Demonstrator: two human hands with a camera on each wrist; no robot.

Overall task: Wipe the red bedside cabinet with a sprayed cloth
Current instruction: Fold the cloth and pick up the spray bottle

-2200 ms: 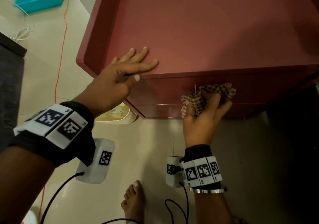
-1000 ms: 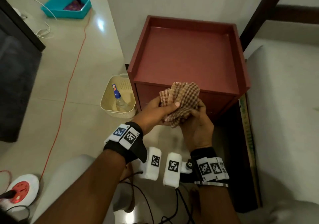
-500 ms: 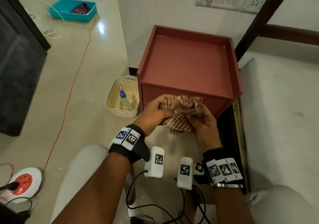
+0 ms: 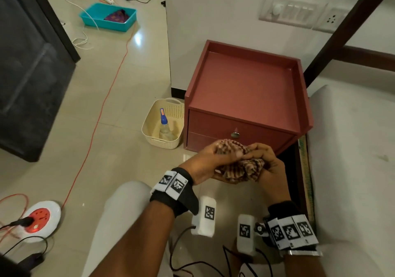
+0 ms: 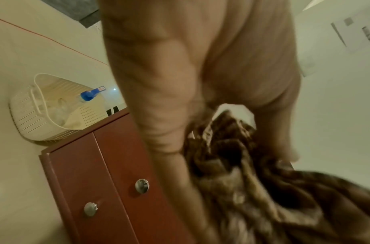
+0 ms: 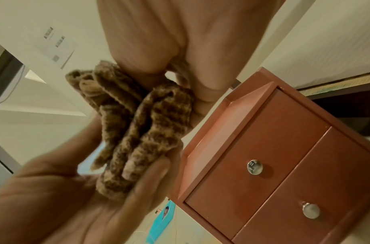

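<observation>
The red bedside cabinet (image 4: 245, 88) stands against the wall with two drawers and metal knobs (image 4: 235, 135). Both hands hold a bunched brown checked cloth (image 4: 241, 167) in the air in front of its lower drawer. My left hand (image 4: 210, 161) grips the cloth from the left and above. My right hand (image 4: 269, 165) grips it from the right. In the right wrist view the cloth (image 6: 142, 125) is crumpled between the two hands beside the cabinet (image 6: 284, 156). The left wrist view shows the cloth (image 5: 253, 181) blurred below the palm, with the cabinet front (image 5: 100, 181) at the left.
A cream basket (image 4: 154, 136) holding a blue-capped spray bottle (image 4: 164, 125) sits on the floor left of the cabinet. A white bed (image 4: 352, 159) lies to the right. A teal tray (image 4: 89, 17), cables and a red power board (image 4: 39, 219) are on the floor.
My right hand left the drawer front, where it held the cloth; my left hand left the cabinet top. Both hands now bunch the cloth tighter in front of the cabinet. The view has pulled back.
</observation>
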